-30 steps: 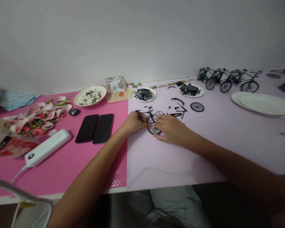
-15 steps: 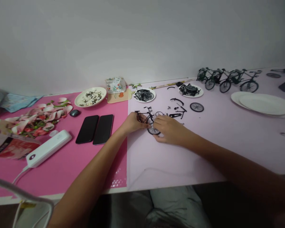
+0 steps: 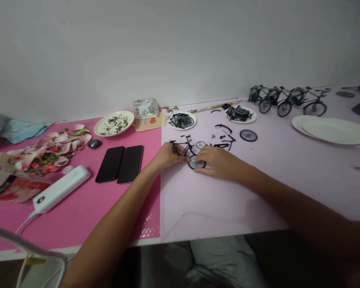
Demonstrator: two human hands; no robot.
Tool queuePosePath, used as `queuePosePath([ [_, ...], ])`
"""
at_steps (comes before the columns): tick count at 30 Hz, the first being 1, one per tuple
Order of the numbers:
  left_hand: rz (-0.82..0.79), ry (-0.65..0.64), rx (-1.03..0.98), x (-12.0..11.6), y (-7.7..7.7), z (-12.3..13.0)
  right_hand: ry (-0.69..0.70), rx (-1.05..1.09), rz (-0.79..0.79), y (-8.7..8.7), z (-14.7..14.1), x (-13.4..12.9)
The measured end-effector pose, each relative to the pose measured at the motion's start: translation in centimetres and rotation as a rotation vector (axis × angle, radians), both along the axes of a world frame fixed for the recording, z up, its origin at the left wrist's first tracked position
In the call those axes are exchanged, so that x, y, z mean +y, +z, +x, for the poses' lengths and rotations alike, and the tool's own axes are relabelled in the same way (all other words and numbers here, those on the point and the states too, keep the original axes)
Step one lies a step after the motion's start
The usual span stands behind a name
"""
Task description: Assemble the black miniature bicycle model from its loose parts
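Note:
A small black model bicycle (image 3: 183, 147) is held over the pale pink mat, its handlebar pointing up. My left hand (image 3: 167, 156) is closed around its rear part, covering the back end, with the thumb reaching toward the front wheel (image 3: 195, 162). At that spoked wheel's right edge, the fingers and thumb of my right hand (image 3: 220, 162) close on the rim. A thin ring-shaped part (image 3: 201, 144) lies just behind my right fingers. Loose black bicycle parts (image 3: 228, 141) and a separate wheel (image 3: 248, 135) rest beyond my right hand.
Two white plates of black parts (image 3: 183, 127) (image 3: 252, 118) stand near the wall. Several assembled model bicycles (image 3: 288, 100) and stacked white plates (image 3: 337, 132) are to the right. On the left lie two phones (image 3: 130, 164), a power bank (image 3: 61, 190), a bowl (image 3: 97, 130) and petals (image 3: 69, 143).
My right fingers have drawn back slightly to the right, showing more of the front wheel. The left hand keeps its hold on the bicycle.

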State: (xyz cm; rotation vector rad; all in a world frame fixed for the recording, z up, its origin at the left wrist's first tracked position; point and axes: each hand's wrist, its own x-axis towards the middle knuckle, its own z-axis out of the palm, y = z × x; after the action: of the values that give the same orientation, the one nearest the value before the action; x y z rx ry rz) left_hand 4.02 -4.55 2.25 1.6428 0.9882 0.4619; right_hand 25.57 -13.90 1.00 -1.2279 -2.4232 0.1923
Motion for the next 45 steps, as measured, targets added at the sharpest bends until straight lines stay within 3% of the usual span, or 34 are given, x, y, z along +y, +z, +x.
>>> queuePosePath([
  [14, 0.003, -0.042, -0.021, -0.2, 0.2, 0.0, 0.007, 0.015, 0.067, -1.4, 0.6, 1.1],
  [31, 0.05, -0.051, -0.006, -0.2, 0.0, 0.0, -0.01, -0.152, 0.082, -0.1, -0.2, -0.3],
  [45, -0.031, -0.009, -0.025, 0.1, 0.0, -0.1, -0.034, 0.195, -0.102, -0.5, 0.9, 0.9],
])
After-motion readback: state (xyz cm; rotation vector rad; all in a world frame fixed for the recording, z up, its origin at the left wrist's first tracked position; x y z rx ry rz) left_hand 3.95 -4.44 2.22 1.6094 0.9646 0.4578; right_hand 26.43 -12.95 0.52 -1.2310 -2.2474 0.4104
